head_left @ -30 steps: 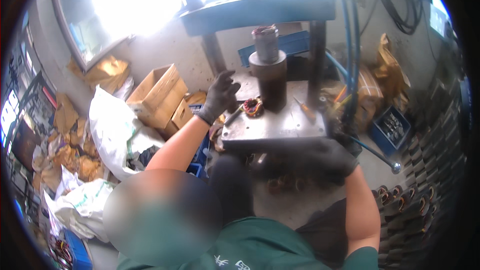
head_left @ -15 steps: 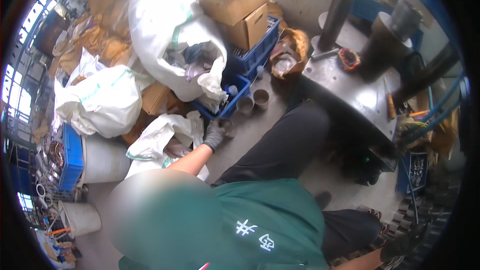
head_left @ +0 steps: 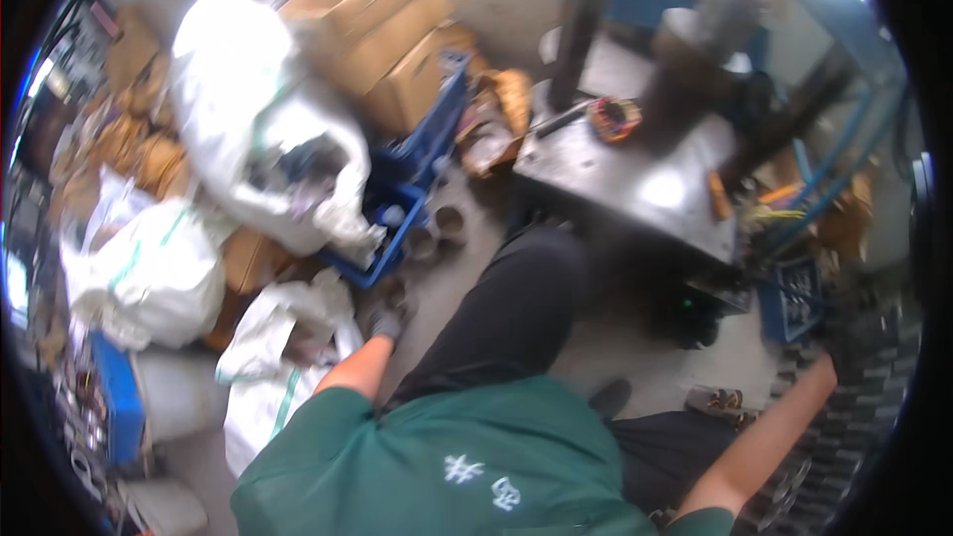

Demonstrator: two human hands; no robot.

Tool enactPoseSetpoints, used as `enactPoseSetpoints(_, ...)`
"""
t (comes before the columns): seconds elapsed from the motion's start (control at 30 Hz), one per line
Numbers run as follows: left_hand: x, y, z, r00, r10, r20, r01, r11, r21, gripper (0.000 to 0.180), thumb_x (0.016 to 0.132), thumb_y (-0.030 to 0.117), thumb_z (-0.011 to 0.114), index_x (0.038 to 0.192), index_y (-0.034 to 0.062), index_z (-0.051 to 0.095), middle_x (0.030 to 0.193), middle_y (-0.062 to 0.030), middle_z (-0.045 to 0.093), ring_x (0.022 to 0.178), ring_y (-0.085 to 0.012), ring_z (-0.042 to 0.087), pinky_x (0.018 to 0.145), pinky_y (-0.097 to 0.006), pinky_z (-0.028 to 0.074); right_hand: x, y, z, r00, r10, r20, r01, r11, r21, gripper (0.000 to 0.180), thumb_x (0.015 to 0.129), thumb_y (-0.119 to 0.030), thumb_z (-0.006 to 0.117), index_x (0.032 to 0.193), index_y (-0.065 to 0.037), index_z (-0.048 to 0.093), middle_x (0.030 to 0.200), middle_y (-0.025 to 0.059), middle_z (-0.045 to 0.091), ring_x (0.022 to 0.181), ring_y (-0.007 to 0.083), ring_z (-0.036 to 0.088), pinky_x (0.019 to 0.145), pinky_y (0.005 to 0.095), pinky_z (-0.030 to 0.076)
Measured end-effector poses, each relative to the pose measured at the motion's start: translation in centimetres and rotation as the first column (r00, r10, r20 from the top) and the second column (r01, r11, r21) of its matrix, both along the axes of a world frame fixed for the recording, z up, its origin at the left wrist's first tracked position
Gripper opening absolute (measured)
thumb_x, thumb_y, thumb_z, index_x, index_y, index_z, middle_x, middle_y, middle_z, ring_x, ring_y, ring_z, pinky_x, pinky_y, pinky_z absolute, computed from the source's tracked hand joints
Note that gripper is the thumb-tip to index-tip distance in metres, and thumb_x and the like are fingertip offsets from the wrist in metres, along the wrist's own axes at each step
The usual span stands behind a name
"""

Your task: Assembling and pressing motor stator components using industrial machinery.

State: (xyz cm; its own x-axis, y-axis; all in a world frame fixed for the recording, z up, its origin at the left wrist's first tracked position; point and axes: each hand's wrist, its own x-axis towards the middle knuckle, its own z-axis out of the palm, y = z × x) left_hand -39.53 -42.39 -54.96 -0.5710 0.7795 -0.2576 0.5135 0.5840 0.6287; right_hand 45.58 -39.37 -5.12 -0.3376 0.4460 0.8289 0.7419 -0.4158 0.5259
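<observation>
My left hand [head_left: 386,322], in a grey work glove, reaches down to the floor on the left. Its fingers close on the side of a round hollow metal cylinder [head_left: 395,290], though the picture is blurred there. Two similar cylinders, one nearer [head_left: 420,244] and one farther [head_left: 451,223], stand just beyond it beside a blue crate [head_left: 402,243]. My right arm stretches out to the far right. The dark-gloved right hand [head_left: 832,345] is at stacked dark metal blocks [head_left: 862,377], and its fingers blend into them.
White woven sacks [head_left: 149,268] and an open sack [head_left: 283,337] crowd the left. Cardboard boxes [head_left: 397,15] are stacked behind. A steel press table [head_left: 635,179] with upright columns stands ahead on the right, bearing a coil of coloured wires [head_left: 613,119]. A blue bin [head_left: 791,298] sits beyond it.
The view has turned, so the sacks and press table sit farther left. My right hand has moved from the lower right corner up along the blocks. My left hand stays by the same cylinder.
</observation>
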Motion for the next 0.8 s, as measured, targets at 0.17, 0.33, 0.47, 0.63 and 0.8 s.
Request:
enactPoseSetpoints(0.17, -3.6, 1.2, 2.2, 0.984, 0.023, 0.175, -0.05, 0.988, 0.147, 0.049, 0.083, 0.026, 0.086, 0.124, 0.0032, 0.07, 0.115, -0.0184, 0.075, 0.104, -0.0321, 0.071, 0.091, -0.043, 0.054, -4.6, 6.6, -1.7, 0.144, 0.734, -0.663, -0.28, 0.673, 0.685, 0.026, 0.104, -0.007, 0.06, 0.128, 0.001, 0.062, 0.108, 0.0103, 0.07, 0.092, 0.0207, 0.071, 0.081, 0.0319, 0.059)
enactPoseSetpoints(0.33, 2.2, 10.0, 13.9, 0.462, -0.231, 0.856, -0.315, 0.86, 0.402, 0.044, 0.097, 0.038, 0.074, 0.125, 0.0056, 0.066, 0.111, -0.0054, 0.069, 0.096, -0.0191, 0.064, 0.084, -0.041, 0.053, -8.1, 6.1, -0.6, 0.132, 0.801, -0.584, -0.226, 0.597, 0.769, 0.03, 0.106, -0.007, 0.056, 0.135, 0.001, 0.057, 0.11, 0.0084, 0.068, 0.095, 0.017, 0.07, 0.08, 0.0285, 0.059)
enactPoseSetpoints(0.47, 5.2, 14.9, 26.9, 0.238, -0.528, 0.815, -0.243, 0.781, 0.576, 0.069, 0.097, 0.051, 0.065, 0.149, 0.0087, 0.05, 0.144, -0.0123, 0.058, 0.134, -0.0305, 0.055, 0.115, -0.049, 0.044, -10.2, 5.9, -0.2, 0.1, 0.808, -0.58, -0.179, 0.588, 0.789, 0.029, 0.106, -0.007, 0.056, 0.135, 0.0, 0.058, 0.113, 0.0082, 0.067, 0.095, 0.0171, 0.07, 0.081, 0.0284, 0.06)
enactPoseSetpoints(0.63, 12.7, 18.7, 37.3, 0.044, -0.7, 0.712, -0.215, 0.69, 0.691, 0.081, 0.088, 0.058, 0.072, 0.148, 0.0109, 0.047, 0.143, -0.0127, 0.057, 0.13, -0.0331, 0.057, 0.115, -0.052, 0.044, -9.7, 6.6, -0.7, 0.267, 0.785, -0.559, -0.187, 0.611, 0.769, 0.026, 0.107, -0.01, 0.059, 0.132, -0.004, 0.062, 0.111, 0.0042, 0.067, 0.093, 0.0118, 0.069, 0.08, 0.025, 0.059)
enactPoseSetpoints(0.8, 22.3, 21.4, 40.7, -0.172, -0.632, 0.756, -0.068, 0.773, 0.631, 0.071, 0.087, 0.027, 0.079, 0.148, 0.0096, 0.047, 0.14, -0.0098, 0.059, 0.135, -0.0332, 0.053, 0.116, -0.053, 0.043, -11.0, 6.5, -0.3, 0.054, 0.871, -0.489, -0.111, 0.492, 0.864, 0.023, 0.107, -0.009, 0.057, 0.128, -0.001, 0.064, 0.109, 0.0048, 0.068, 0.09, 0.0115, 0.069, 0.081, 0.0255, 0.059)
